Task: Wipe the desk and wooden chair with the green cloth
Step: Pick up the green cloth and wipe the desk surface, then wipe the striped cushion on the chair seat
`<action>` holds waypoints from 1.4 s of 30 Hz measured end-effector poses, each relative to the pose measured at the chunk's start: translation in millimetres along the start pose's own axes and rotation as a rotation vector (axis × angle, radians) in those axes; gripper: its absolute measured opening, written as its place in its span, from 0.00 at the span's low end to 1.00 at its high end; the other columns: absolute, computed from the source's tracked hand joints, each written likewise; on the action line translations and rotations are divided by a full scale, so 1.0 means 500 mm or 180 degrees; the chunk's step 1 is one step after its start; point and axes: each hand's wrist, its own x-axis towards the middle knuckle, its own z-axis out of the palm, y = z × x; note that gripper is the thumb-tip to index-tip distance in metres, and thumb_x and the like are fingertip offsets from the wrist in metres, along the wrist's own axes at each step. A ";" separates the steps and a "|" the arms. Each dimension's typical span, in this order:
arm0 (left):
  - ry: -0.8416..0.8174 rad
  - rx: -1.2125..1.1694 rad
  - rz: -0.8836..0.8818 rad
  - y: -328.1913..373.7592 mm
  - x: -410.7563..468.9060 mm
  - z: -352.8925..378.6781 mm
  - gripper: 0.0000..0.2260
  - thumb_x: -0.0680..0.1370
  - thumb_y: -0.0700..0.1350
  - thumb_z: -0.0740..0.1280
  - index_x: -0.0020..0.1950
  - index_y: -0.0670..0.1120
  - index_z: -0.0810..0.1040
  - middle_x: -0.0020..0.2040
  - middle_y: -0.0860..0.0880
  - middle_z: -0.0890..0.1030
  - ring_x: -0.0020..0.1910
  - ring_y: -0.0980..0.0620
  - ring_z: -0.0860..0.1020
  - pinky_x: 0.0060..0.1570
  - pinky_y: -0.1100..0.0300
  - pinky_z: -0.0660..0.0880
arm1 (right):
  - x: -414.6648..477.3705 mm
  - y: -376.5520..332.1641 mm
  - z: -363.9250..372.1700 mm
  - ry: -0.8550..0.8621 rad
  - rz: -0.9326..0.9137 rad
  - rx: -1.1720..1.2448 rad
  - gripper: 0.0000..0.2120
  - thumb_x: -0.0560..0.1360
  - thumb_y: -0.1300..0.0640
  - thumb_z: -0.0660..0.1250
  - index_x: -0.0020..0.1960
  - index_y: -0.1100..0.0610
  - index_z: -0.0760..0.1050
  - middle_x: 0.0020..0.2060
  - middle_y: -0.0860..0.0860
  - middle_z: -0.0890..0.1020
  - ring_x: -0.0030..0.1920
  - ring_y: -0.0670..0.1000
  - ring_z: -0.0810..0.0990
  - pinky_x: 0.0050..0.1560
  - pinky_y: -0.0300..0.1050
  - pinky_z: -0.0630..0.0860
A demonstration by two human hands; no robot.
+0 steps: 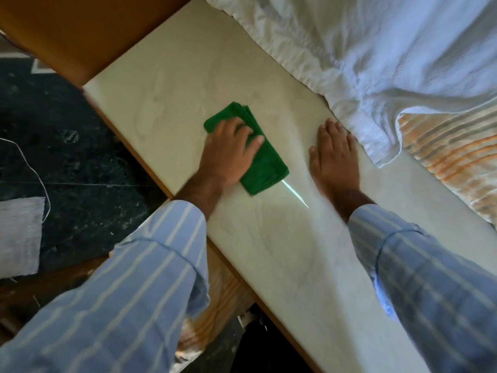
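A folded green cloth (265,165) lies flat on the pale marble-like desk top (166,84). My left hand (228,152) presses down on the cloth's left part, fingers spread over it. Flat on the bare desk to the right of the cloth rests my right hand (334,157), palm down, fingers together and touching the edge of a white sheet. Both arms wear blue striped sleeves. A light wooden surface (223,292), perhaps the chair, shows below the desk's near edge, mostly hidden by my left sleeve.
Crumpled white bedding (376,49) covers the desk's far right side, with an orange-striped towel (451,152) beside it. A brown wooden panel (80,30) stands at the upper left. Dark stone floor (67,157) lies left, with a thin white cord (35,168) and a grey mat (18,235).
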 end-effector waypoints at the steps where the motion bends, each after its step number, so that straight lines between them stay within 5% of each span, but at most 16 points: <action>1: 0.0259 -0.0030 -0.0188 -0.015 0.014 -0.011 0.24 0.83 0.58 0.56 0.68 0.42 0.75 0.74 0.40 0.70 0.72 0.39 0.67 0.66 0.43 0.69 | 0.004 -0.017 -0.008 -0.0068 0.0035 0.0173 0.26 0.87 0.47 0.54 0.79 0.62 0.68 0.81 0.62 0.66 0.82 0.62 0.64 0.82 0.58 0.59; 3: 0.0264 0.0024 -0.0661 -0.040 0.031 -0.020 0.24 0.83 0.54 0.59 0.74 0.40 0.69 0.75 0.38 0.68 0.74 0.37 0.65 0.70 0.44 0.66 | 0.002 -0.067 -0.019 -0.0325 -0.0115 0.0257 0.31 0.84 0.37 0.51 0.66 0.61 0.78 0.68 0.62 0.77 0.69 0.64 0.74 0.67 0.58 0.71; 5: -0.0098 -0.0002 -0.0920 -0.045 0.035 -0.018 0.27 0.83 0.52 0.61 0.77 0.39 0.63 0.75 0.38 0.67 0.73 0.37 0.65 0.70 0.45 0.66 | -0.013 -0.121 -0.017 -0.0592 -0.0356 -0.0055 0.33 0.80 0.31 0.56 0.60 0.59 0.78 0.59 0.59 0.78 0.60 0.62 0.76 0.56 0.57 0.73; 10: -0.0258 -0.0687 -0.1220 -0.041 0.035 -0.038 0.21 0.78 0.49 0.70 0.67 0.39 0.74 0.64 0.38 0.79 0.64 0.37 0.76 0.60 0.49 0.73 | -0.032 -0.180 0.002 -0.1007 0.0145 0.0749 0.22 0.78 0.44 0.72 0.62 0.59 0.78 0.58 0.58 0.82 0.60 0.62 0.80 0.54 0.52 0.75; 13: -0.0358 -0.1772 -0.1625 -0.059 0.000 -0.059 0.12 0.71 0.43 0.73 0.52 0.39 0.83 0.51 0.40 0.85 0.52 0.41 0.83 0.50 0.51 0.81 | -0.017 -0.185 -0.014 -0.1353 0.0470 0.1085 0.17 0.75 0.50 0.75 0.58 0.58 0.81 0.56 0.58 0.85 0.58 0.61 0.82 0.48 0.46 0.72; 16: -0.0254 -0.3520 -0.2136 -0.081 -0.072 -0.077 0.10 0.71 0.36 0.74 0.52 0.38 0.82 0.47 0.42 0.86 0.48 0.42 0.85 0.38 0.54 0.84 | -0.017 -0.196 -0.037 -0.1539 0.0815 0.1792 0.13 0.71 0.55 0.77 0.53 0.58 0.82 0.52 0.57 0.84 0.52 0.56 0.81 0.48 0.49 0.78; 19: -0.0001 -0.4636 -0.2318 -0.136 -0.172 -0.095 0.18 0.74 0.35 0.74 0.63 0.39 0.78 0.58 0.41 0.85 0.55 0.43 0.84 0.48 0.52 0.83 | -0.046 -0.217 -0.044 -0.1825 0.1231 0.3113 0.14 0.71 0.64 0.78 0.55 0.57 0.82 0.55 0.56 0.87 0.56 0.57 0.86 0.54 0.53 0.84; 21: 0.0318 -0.5059 -0.2367 -0.180 -0.249 -0.100 0.17 0.75 0.32 0.72 0.64 0.38 0.77 0.59 0.41 0.84 0.57 0.43 0.84 0.51 0.51 0.83 | -0.072 -0.242 -0.038 -0.1973 0.1312 0.3873 0.17 0.72 0.66 0.79 0.60 0.58 0.81 0.58 0.55 0.88 0.59 0.55 0.87 0.54 0.47 0.86; 24: 0.0677 -0.5145 -0.2577 -0.246 -0.368 -0.091 0.13 0.76 0.31 0.70 0.58 0.41 0.76 0.56 0.43 0.84 0.56 0.43 0.84 0.48 0.53 0.83 | -0.114 -0.298 -0.020 -0.2007 0.1153 0.4239 0.14 0.73 0.67 0.78 0.56 0.57 0.80 0.55 0.55 0.89 0.58 0.56 0.88 0.57 0.47 0.86; 31: 0.0833 -0.5758 -0.3007 -0.401 -0.616 0.006 0.08 0.81 0.41 0.67 0.59 0.45 0.82 0.54 0.46 0.87 0.53 0.49 0.85 0.47 0.53 0.83 | -0.262 -0.470 0.107 -0.2266 0.0613 0.3798 0.15 0.76 0.68 0.75 0.61 0.58 0.82 0.54 0.58 0.89 0.52 0.54 0.89 0.54 0.47 0.87; 37: 0.1016 -0.4799 -0.3532 -0.483 -0.740 0.179 0.13 0.77 0.32 0.71 0.59 0.42 0.75 0.62 0.38 0.82 0.60 0.39 0.81 0.59 0.44 0.80 | -0.366 -0.509 0.319 -0.2368 0.0842 0.3272 0.17 0.80 0.72 0.69 0.68 0.68 0.77 0.45 0.51 0.84 0.37 0.38 0.85 0.36 0.30 0.80; 39: 0.0794 -0.4511 -0.3522 -0.503 -0.757 0.235 0.16 0.75 0.32 0.72 0.58 0.45 0.73 0.56 0.44 0.83 0.55 0.42 0.82 0.50 0.50 0.83 | -0.387 -0.501 0.390 -0.2367 0.0981 0.3094 0.17 0.80 0.73 0.68 0.69 0.70 0.76 0.50 0.59 0.86 0.40 0.42 0.86 0.39 0.36 0.82; 42: 0.0427 -0.4190 -0.3484 -0.526 -0.755 0.318 0.18 0.74 0.32 0.73 0.59 0.45 0.72 0.55 0.45 0.80 0.53 0.42 0.81 0.47 0.47 0.83 | -0.403 -0.473 0.493 -0.2203 0.1153 0.2781 0.17 0.77 0.71 0.72 0.65 0.69 0.80 0.59 0.69 0.85 0.57 0.63 0.86 0.61 0.60 0.84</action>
